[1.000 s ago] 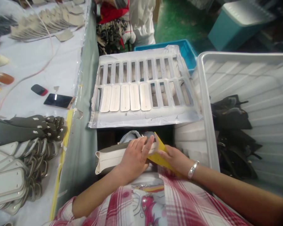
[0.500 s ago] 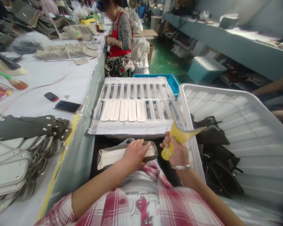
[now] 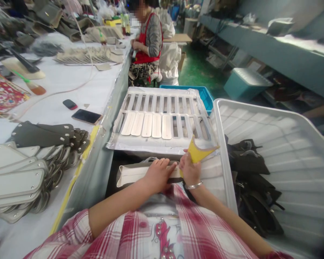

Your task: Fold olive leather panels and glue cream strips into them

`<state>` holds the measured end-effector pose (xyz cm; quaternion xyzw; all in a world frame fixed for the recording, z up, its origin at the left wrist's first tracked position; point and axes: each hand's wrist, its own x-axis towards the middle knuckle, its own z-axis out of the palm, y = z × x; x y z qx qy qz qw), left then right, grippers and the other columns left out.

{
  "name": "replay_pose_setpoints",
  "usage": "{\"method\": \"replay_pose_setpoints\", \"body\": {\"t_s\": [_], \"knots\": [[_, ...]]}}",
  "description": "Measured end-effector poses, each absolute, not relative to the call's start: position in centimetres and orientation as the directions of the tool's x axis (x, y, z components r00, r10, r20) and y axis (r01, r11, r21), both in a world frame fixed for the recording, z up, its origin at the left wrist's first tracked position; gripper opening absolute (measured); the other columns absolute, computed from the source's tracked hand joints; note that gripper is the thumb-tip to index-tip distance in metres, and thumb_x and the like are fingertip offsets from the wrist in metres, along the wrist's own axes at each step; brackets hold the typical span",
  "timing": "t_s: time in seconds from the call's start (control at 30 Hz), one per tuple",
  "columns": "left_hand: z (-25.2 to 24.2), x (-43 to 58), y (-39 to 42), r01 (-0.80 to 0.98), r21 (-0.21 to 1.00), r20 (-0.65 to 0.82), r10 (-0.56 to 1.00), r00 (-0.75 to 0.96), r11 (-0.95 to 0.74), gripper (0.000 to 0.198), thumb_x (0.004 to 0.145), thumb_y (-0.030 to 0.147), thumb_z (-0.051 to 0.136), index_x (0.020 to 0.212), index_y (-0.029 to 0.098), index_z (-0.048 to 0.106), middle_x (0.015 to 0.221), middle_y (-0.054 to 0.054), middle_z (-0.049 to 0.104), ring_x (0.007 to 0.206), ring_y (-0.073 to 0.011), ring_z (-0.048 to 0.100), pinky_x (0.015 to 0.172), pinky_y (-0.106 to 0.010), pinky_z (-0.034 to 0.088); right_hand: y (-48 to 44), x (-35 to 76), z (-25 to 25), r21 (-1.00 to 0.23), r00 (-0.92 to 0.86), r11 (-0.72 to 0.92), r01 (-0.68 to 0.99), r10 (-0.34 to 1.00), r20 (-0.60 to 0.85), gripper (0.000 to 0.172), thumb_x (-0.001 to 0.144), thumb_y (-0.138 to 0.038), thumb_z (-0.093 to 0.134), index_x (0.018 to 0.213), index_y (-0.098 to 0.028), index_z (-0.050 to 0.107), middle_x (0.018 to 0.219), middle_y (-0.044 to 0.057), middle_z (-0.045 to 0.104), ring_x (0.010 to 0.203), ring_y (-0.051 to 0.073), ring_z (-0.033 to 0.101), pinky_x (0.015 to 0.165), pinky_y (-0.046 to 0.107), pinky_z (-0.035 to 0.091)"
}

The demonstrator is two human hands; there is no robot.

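Observation:
A long cream piece with a dark grey border (image 3: 135,175) lies across my lap, its left end folded up slightly. My left hand (image 3: 158,176) rests over it with fingers stretched out, the index finger pointing right along the cream face; its thumb is hidden. My right hand (image 3: 190,169) is closed round a yellow flat tool with a flared, inward-curved end (image 3: 201,153). The flared end points up and right, while its lower end meets the right part of the piece. My right hand hides part of that contact.
Ahead is a white slotted rack (image 3: 140,144) bearing several cream strips (image 3: 152,126). A white bin (image 3: 261,118) with dark pieces (image 3: 255,194) stands right. On the left table are stacked panels (image 3: 16,183) and a phone (image 3: 86,116). A person in a red apron (image 3: 151,39) sits beyond.
My right hand has moved left and slightly down, bringing the yellow tool from beside the bordered piece onto its right end. My left hand stays on the piece. The view has shifted left.

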<state>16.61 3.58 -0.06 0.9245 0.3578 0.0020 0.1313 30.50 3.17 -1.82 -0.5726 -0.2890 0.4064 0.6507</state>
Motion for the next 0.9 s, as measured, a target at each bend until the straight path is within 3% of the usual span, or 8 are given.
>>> {"method": "replay_pose_setpoints", "body": {"t_s": [0.2,0.4,0.5,0.63,0.9], "knots": [[-0.3,16.3,3.2,0.667,0.265,-0.057,0.680,0.731,-0.696,0.081,0.064,0.043,0.070,0.134,0.019,0.037,0.130,-0.016,0.044,0.118,-0.0308,0.043,0.099,-0.042,0.031,1.2,31.1,-1.1,-0.932,0.557,0.081,-0.353,0.819,-0.139,0.033,0.077,-0.050,0.059,0.090,-0.020,0.050,0.052,-0.011,0.031,0.038,0.003,0.026,0.034,0.017,0.024],[-0.4,16.4,3.4,0.672,0.265,-0.061,0.684,0.727,-0.691,0.080,0.063,0.040,0.071,0.134,0.020,0.038,0.130,-0.017,0.044,0.117,-0.0309,0.043,0.097,-0.043,0.032,0.9,29.9,-1.9,-0.969,0.629,0.073,-0.235,0.771,-0.095,0.035,0.079,-0.050,0.056,0.092,-0.018,0.052,0.051,-0.010,0.039,0.038,0.004,0.032,0.036,0.018,0.028],[-0.3,16.4,3.4,0.677,0.257,-0.058,0.688,0.724,-0.690,0.080,0.063,0.042,0.071,0.133,0.019,0.039,0.129,-0.017,0.045,0.115,-0.0313,0.045,0.095,-0.043,0.034,1.7,29.9,-2.1,-0.967,0.597,0.014,-0.255,0.789,-0.146,0.035,0.076,-0.049,0.059,0.092,-0.018,0.052,0.049,-0.010,0.041,0.037,0.004,0.034,0.035,0.018,0.028],[-0.5,16.5,3.1,0.669,0.262,-0.049,0.683,0.729,-0.695,0.083,0.063,0.049,0.069,0.133,0.018,0.038,0.130,-0.018,0.044,0.116,-0.0322,0.044,0.097,-0.044,0.032,3.0,31.4,-1.5,-0.931,0.490,-0.037,-0.364,0.842,-0.225,0.033,0.071,-0.045,0.065,0.082,-0.017,0.051,0.046,-0.012,0.033,0.033,0.003,0.026,0.031,0.017,0.020],[-0.8,16.2,3.1,0.662,0.270,-0.028,0.682,0.731,-0.699,0.088,0.062,0.048,0.070,0.135,0.014,0.035,0.133,-0.018,0.042,0.119,-0.0322,0.041,0.100,-0.042,0.030,5.7,31.8,-1.2,-0.924,0.482,0.080,-0.375,0.868,-0.120,0.031,0.075,-0.046,0.061,0.087,-0.020,0.050,0.052,-0.011,0.028,0.037,0.003,0.024,0.035,0.018,0.021]]}}
